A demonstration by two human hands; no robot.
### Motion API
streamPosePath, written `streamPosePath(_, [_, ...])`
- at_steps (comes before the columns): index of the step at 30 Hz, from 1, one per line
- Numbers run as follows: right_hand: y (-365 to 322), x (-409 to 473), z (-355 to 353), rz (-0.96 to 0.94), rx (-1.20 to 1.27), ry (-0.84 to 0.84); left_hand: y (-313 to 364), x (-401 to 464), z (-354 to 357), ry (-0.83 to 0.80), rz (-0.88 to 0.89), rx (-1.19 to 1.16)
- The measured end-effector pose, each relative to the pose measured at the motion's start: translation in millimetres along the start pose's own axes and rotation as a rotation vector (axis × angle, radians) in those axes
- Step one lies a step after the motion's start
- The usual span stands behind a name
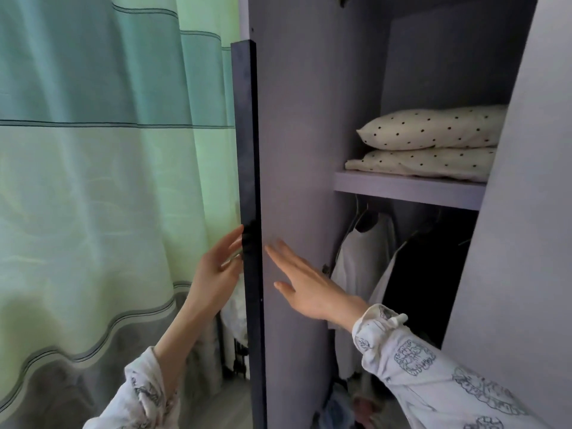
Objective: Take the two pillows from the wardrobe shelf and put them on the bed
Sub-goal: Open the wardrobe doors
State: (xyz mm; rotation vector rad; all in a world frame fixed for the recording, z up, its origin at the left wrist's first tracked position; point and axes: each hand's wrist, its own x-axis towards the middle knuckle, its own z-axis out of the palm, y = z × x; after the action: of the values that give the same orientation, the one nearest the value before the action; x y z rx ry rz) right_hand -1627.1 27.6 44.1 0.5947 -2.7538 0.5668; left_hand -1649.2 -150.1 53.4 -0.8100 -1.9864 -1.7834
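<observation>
Two cream pillows with black dots lie stacked on the wardrobe shelf (408, 188), the upper pillow (433, 130) on the lower pillow (427, 164). The wardrobe door (294, 150) stands open, its dark edge facing me. My left hand (216, 270) is at the door's outer side by the metal handle (230, 261), fingers straight. My right hand (306, 286) lies flat with straight fingers against the door's inner face. Both hands are well below and left of the pillows. The bed is not in view.
A green and white striped curtain (108, 181) hangs at the left, close to the door. Clothes on hangers (365, 261) hang under the shelf. A second wardrobe panel (526, 212) stands at the right. Folded items lie at the wardrobe's bottom.
</observation>
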Motion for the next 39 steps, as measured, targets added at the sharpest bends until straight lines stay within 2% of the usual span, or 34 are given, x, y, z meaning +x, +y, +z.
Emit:
streamPosePath(4, [25,-15,-22,0.069,-0.117,0.011,6,-6,8,0.088,0.082,0.049])
streamPosePath(9, [74,-48,-68,0.222,-0.216,0.122,15,11,66,-0.076,0.116,0.114])
streamPosePath(14, [139,-98,-129,0.43,-0.432,0.299,15,45,164,-0.243,0.095,0.069])
streamPosePath(19, [208,-148,-197,0.606,-0.673,0.357,17,89,278,-0.362,0.085,0.046])
streamPosePath(24, [256,-181,-246,0.661,-0.841,0.457,34,131,377,-0.449,0.06,-0.011])
streamPosePath(28, [284,-201,-257,0.699,-0.895,0.403,52,153,432,-0.538,-0.011,-0.188])
streamPosePath(31, [294,-208,-255,0.728,-0.947,0.331,61,159,458,-0.528,-0.04,-0.353])
streamPosePath(35, [297,-207,-256,0.753,-0.971,0.323,51,163,463,-0.457,-0.089,-0.4])
streamPosePath(39, [295,-207,-252,0.763,-0.886,0.346,49,163,442,-0.533,-0.194,-0.462])
